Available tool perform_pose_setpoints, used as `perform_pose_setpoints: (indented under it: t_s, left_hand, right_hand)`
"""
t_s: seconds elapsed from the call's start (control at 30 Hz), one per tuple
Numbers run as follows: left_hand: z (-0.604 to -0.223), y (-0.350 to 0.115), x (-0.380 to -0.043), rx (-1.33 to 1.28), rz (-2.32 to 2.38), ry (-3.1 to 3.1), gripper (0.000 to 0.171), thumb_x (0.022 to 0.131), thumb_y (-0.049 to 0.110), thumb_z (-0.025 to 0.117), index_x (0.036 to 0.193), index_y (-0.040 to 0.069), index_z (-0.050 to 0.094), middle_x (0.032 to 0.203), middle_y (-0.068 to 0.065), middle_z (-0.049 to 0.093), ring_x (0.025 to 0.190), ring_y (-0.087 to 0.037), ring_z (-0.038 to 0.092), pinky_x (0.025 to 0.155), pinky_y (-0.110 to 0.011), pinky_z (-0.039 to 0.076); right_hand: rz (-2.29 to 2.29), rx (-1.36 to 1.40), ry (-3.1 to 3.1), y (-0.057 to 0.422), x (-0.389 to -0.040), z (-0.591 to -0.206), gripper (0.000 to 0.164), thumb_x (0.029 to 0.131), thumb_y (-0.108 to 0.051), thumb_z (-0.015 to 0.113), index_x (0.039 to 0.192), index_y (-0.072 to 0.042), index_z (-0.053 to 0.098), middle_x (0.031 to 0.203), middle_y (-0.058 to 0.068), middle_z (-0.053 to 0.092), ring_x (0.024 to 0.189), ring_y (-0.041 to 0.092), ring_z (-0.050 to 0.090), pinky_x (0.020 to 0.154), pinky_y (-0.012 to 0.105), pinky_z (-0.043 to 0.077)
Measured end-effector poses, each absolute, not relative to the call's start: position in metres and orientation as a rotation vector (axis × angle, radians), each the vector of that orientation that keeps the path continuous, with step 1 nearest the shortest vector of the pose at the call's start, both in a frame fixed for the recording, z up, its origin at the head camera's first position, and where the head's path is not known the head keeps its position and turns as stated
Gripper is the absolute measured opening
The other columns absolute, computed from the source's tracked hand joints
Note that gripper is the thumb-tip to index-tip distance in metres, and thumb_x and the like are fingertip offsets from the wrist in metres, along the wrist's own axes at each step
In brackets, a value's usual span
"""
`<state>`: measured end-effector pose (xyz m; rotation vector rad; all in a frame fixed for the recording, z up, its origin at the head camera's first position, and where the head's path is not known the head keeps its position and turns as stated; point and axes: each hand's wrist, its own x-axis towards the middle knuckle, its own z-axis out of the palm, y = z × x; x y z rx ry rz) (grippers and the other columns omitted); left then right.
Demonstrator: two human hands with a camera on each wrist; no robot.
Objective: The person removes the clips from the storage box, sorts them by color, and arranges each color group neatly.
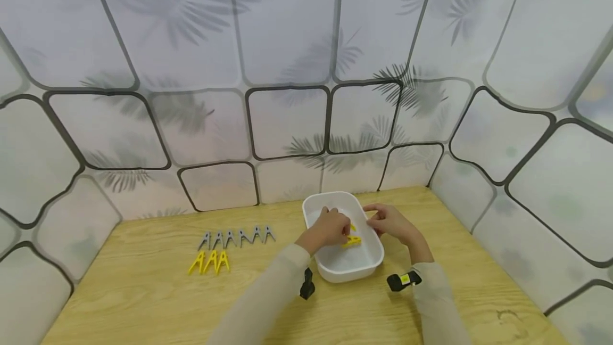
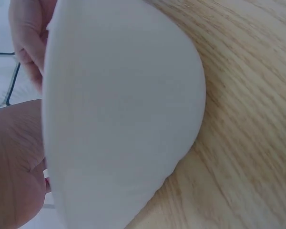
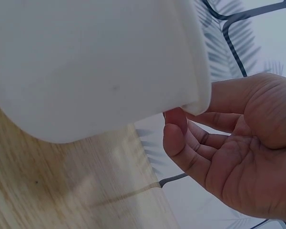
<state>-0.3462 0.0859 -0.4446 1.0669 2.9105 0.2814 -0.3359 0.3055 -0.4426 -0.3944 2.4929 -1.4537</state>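
A white plastic tub [image 1: 345, 276] stands on the table, with yellow clothespins [image 1: 353, 240] inside. My left hand [image 1: 332, 227] reaches down over its left rim into it, knuckles up and fingers bent, right beside those clothespins. Its fingertips are hidden, and I cannot tell whether they hold a clothespin. On the tub's right side, my right hand [image 1: 390, 222] grips the rim. The right wrist view shows the thumb and fingers of the right hand [image 3: 229, 152] around the tub's edge [image 3: 200, 90]. In the left wrist view the tub wall [image 2: 124, 109] covers most of the left hand [image 2: 14, 162].
Left of the tub, several grey clothespins [image 1: 230, 238] stand in a row on the wooden table [image 1: 143, 302]. Three yellow clothespins [image 1: 211, 262] form a shorter row in front of them. A patterned wall covering [image 1: 292, 121] rises behind the table and along its right side.
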Motion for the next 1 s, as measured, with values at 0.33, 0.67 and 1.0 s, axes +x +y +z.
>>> perform_pose_setpoints:
  t_s: [0.33, 0.67, 1.0]
  left_hand:
    - [-0.425, 0.055, -0.335, 1.24, 0.506, 3.129, 0.008, 0.085, 0.018, 0.078, 0.089, 0.018, 0.071, 0.084, 0.006, 0.066, 0.08, -0.011, 0.048, 0.083, -0.034, 0.035]
    - [-0.412, 0.018, -0.32, 1.26, 0.942, 3.412, 0.013, 0.082, 0.012, 0.079, 0.088, 0.016, 0.068, 0.081, 0.002, 0.064, 0.081, -0.018, 0.054, 0.085, -0.043, 0.039]
    - [-0.419, -0.047, -0.3, 0.935, 1.255, 3.538, 0.014, 0.078, 0.006, 0.079, 0.086, 0.011, 0.069, 0.078, -0.003, 0.066, 0.08, -0.024, 0.055, 0.087, -0.05, 0.037]
  right_hand:
    - [-1.451, -0.375, 2.495, 0.303, -0.338, -0.444, 0.048, 0.1, -0.006, 0.059, 0.144, 0.009, 0.047, 0.091, 0.016, 0.071, 0.069, 0.014, 0.064, 0.07, 0.041, 0.058]
    - [-1.435, -0.339, 2.507, 0.307, -0.337, -0.445, 0.047, 0.1, -0.005, 0.058, 0.144, 0.007, 0.047, 0.092, 0.014, 0.071, 0.071, 0.015, 0.066, 0.071, 0.04, 0.059]
    - [-1.432, -0.36, 2.507, 0.303, -0.336, -0.442, 0.048, 0.1, -0.006, 0.059, 0.145, 0.008, 0.046, 0.096, 0.02, 0.071, 0.073, 0.018, 0.067, 0.074, 0.046, 0.059]
